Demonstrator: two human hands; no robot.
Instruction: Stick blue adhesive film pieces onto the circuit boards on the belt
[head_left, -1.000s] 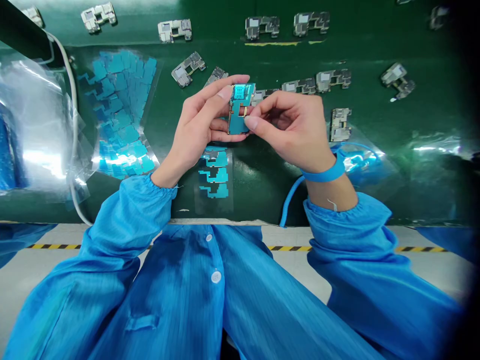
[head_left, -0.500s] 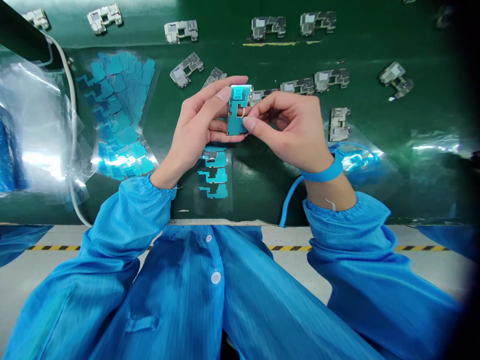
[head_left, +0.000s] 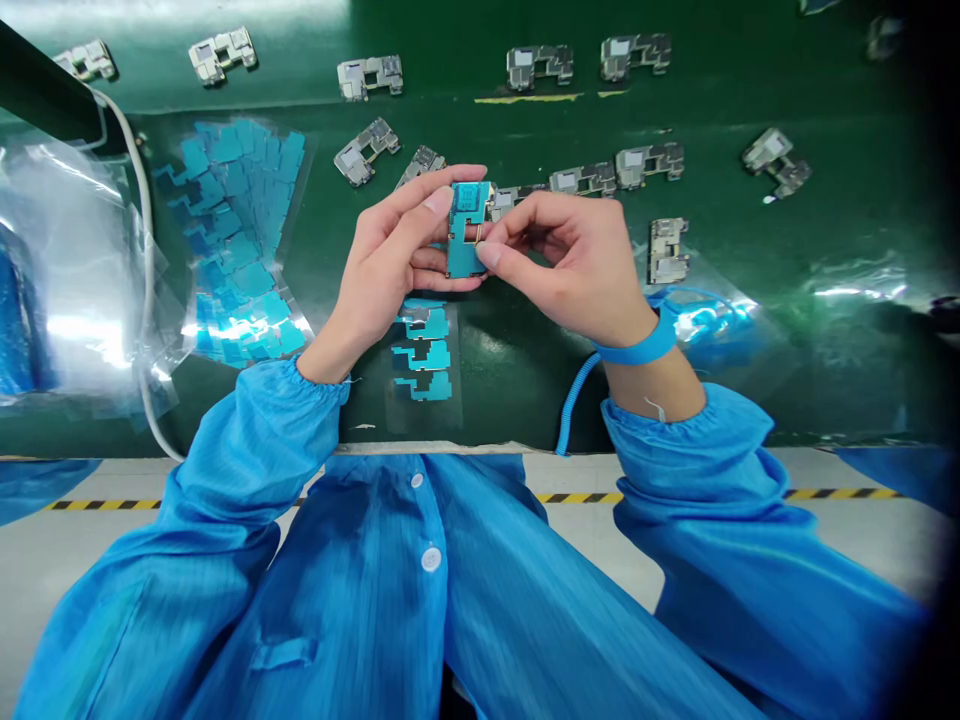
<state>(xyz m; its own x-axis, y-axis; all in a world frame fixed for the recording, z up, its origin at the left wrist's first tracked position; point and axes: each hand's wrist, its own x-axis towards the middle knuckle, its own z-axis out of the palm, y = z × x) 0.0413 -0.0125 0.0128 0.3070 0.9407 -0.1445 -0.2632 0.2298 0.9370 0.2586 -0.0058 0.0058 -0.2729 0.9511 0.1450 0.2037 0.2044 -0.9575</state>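
My left hand (head_left: 394,245) grips a small circuit board (head_left: 466,255) by its edges, thumb at the top left corner and fingers behind and below. A blue film covers most of the board's face, with a cutout near the middle. From the other side, my right hand (head_left: 566,255) pinches the board's lower right edge between thumb and index finger. A blue wristband (head_left: 641,345) with a coiled cord circles my right wrist. Just below the board, a clear sheet (head_left: 457,400) carrying several blue film pieces (head_left: 429,355) lies on the green table.
Several bare circuit boards (head_left: 540,65) lie scattered across the green table (head_left: 510,400). Left are a sheet crowded with blue film pieces (head_left: 247,250), a white cable (head_left: 148,270) and shiny clear plastic (head_left: 82,300). Another plastic bag (head_left: 712,325) sits at the right.
The view has shifted slightly, and both hands with the board appear a little further left and lower. My grip on the board looks the same.
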